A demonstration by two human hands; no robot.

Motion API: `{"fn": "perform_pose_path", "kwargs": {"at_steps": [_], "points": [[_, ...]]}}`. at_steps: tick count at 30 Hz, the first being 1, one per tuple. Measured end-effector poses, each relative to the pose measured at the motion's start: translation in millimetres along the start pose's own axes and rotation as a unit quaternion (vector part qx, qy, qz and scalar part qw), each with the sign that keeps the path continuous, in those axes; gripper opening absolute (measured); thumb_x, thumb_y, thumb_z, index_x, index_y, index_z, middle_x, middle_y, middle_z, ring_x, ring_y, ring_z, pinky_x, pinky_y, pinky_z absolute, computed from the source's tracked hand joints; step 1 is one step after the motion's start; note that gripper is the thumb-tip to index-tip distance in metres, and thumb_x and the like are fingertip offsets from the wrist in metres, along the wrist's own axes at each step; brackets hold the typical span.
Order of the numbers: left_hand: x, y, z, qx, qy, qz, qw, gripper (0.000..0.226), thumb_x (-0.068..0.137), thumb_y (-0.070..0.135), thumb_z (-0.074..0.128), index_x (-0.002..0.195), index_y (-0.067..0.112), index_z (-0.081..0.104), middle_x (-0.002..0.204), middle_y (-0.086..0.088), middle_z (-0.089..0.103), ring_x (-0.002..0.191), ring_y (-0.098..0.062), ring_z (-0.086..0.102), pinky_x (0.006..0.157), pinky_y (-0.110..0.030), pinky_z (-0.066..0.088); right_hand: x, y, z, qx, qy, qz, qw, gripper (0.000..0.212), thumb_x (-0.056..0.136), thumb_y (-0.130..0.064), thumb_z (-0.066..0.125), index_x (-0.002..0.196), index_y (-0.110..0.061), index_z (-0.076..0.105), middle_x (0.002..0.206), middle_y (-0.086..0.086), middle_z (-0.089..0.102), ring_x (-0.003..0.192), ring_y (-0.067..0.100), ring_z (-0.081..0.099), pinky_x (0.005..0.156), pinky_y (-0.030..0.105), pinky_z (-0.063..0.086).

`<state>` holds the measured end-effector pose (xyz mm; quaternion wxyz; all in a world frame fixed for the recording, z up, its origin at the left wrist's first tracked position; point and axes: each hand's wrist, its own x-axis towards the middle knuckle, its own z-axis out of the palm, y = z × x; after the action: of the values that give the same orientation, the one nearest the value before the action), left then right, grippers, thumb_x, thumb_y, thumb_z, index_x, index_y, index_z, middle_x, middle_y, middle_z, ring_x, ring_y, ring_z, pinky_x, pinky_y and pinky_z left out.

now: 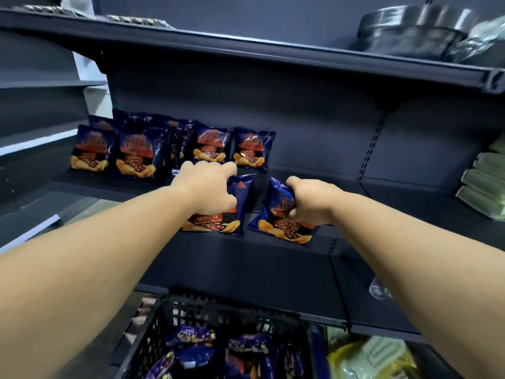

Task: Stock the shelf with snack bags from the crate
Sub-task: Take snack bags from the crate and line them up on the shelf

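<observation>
1. Your left hand (205, 187) grips a blue snack bag (237, 203) upright at the shelf (382, 212) front, fingers curled over its top.
2. Your right hand (311, 201) pinches a second bag (276, 222), just at 3 o'clock of the first.
3. Stocked bags (175, 146) stand at 11 o'clock.
4. Crate (218, 310) at 6 o'clock holds more bags.

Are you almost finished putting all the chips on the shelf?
Not yet. Done: a row of blue barbecue chip bags already stands at the back of the shelf. In hand: the left hand grips one chip bag and the right hand grips another bag, both at the shelf's front. Left: more snack bags wait in the black crate below.
</observation>
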<state>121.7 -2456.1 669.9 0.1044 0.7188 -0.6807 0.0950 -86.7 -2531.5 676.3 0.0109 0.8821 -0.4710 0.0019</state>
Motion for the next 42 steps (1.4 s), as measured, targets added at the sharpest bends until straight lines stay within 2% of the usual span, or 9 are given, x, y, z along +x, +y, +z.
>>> {"fn": "perform_pose_path", "kwargs": {"at_steps": [9, 11, 13, 19, 23, 28, 34, 38, 42], "points": [[54.4, -38.7, -27.8, 0.001, 0.024, -0.019, 1.000, 0.036, 0.085, 0.033, 0.052, 0.118, 0.022, 0.042, 0.111, -0.003, 0.057, 0.092, -0.024, 0.042, 0.093, -0.045, 0.031, 45.1, -10.1, -32.9, -0.033, 0.030, 0.024, 0.999, 0.034, 0.085, -0.034, 0.060, 0.106, -0.024, 0.034, 0.087, -0.002, 0.047, 0.094, 0.027, 0.043, 0.084, 0.041, 0.035], [70.5, -50.3, -28.3, 0.001, 0.018, -0.024, 1.000, 0.039, 0.085, 0.030, 0.052, 0.121, 0.020, 0.042, 0.116, -0.006, 0.058, 0.101, -0.029, 0.048, 0.096, -0.047, 0.031, 60.3, -13.8, -35.9, -0.037, 0.032, 0.034, 0.998, 0.036, 0.084, -0.034, 0.060, 0.108, -0.024, 0.035, 0.092, -0.001, 0.048, 0.095, 0.026, 0.040, 0.089, 0.044, 0.035], [90.6, -63.4, -26.2, -0.014, 0.008, -0.024, 1.000, 0.047, 0.085, 0.028, 0.053, 0.130, 0.021, 0.041, 0.121, -0.008, 0.058, 0.112, -0.032, 0.050, 0.103, -0.049, 0.029, 79.4, -18.9, -37.5, -0.042, 0.028, 0.041, 0.998, 0.036, 0.083, -0.033, 0.059, 0.110, -0.023, 0.037, 0.090, 0.000, 0.048, 0.090, 0.026, 0.042, 0.085, 0.041, 0.037], [160.3, -103.9, -8.8, -0.034, -0.008, 0.003, 0.999, 0.058, 0.089, 0.045, 0.055, 0.139, 0.022, 0.036, 0.142, -0.005, 0.046, 0.127, -0.029, 0.043, 0.102, -0.041, 0.029, 138.8, -40.4, -46.3, -0.058, -0.014, 0.080, 0.995, 0.033, 0.087, -0.029, 0.055, 0.113, -0.026, 0.035, 0.091, -0.002, 0.043, 0.092, 0.024, 0.035, 0.092, 0.041, 0.034], [201.7, -127.0, 3.9, -0.071, -0.011, 0.047, 0.996, 0.057, 0.088, 0.048, 0.057, 0.135, 0.020, 0.040, 0.134, -0.006, 0.053, 0.117, -0.028, 0.050, 0.096, -0.039, 0.035, 171.2, -44.6, -49.8, -0.057, -0.034, 0.078, 0.995, 0.053, 0.090, -0.029, 0.055, 0.137, -0.028, 0.033, 0.122, 0.001, 0.055, 0.108, 0.027, 0.047, 0.094, 0.041, 0.034], [243.5, -142.1, 16.6, -0.076, -0.041, 0.043, 0.995, 0.050, 0.087, 0.041, 0.062, 0.130, 0.023, 0.044, 0.124, -0.007, 0.057, 0.105, -0.028, 0.054, 0.092, -0.036, 0.043, 212.9, -39.3, -43.3, -0.062, -0.004, 0.066, 0.996, 0.059, 0.087, -0.028, 0.061, 0.140, -0.023, 0.035, 0.129, 0.003, 0.052, 0.112, 0.026, 0.050, 0.086, 0.036, 0.036], [271.6, -158.0, 38.3, -0.045, -0.089, 0.038, 0.994, 0.057, 0.088, 0.052, 0.057, 0.136, 0.027, 0.039, 0.131, -0.004, 0.054, 0.113, -0.026, 0.050, 0.098, -0.037, 0.037, 252.1, -33.6, -35.4, -0.055, -0.021, 0.060, 0.996, 0.067, 0.087, -0.030, 0.065, 0.145, -0.020, 0.032, 0.136, 0.007, 0.048, 0.120, 0.028, 0.048, 0.089, 0.034, 0.039], [285.2, -160.1, 54.3, -0.041, -0.107, 0.032, 0.993, 0.053, 0.088, 0.038, 0.059, 0.136, 0.029, 0.040, 0.136, -0.003, 0.050, 0.118, -0.026, 0.045, 0.104, -0.042, 0.035, 274.9, -30.0, -32.6, -0.051, -0.021, 0.056, 0.997, 0.076, 0.082, -0.033, 0.071, 0.146, -0.024, 0.032, 0.139, 0.006, 0.048, 0.120, 0.029, 0.049, 0.095, 0.035, 0.045], [294.6, -162.8, 59.7, -0.062, -0.123, 0.020, 0.990, 0.054, 0.087, 0.021, 0.058, 0.137, 0.029, 0.040, 0.136, -0.005, 0.049, 0.117, -0.027, 0.045, 0.100, -0.041, 0.040, 298.6, -30.7, -28.8, -0.070, -0.032, 0.067, 0.995, 0.068, 0.083, -0.035, 0.071, 0.140, -0.021, 0.037, 0.129, 0.008, 0.054, 0.113, 0.031, 0.053, 0.094, 0.041, 0.049]]}}
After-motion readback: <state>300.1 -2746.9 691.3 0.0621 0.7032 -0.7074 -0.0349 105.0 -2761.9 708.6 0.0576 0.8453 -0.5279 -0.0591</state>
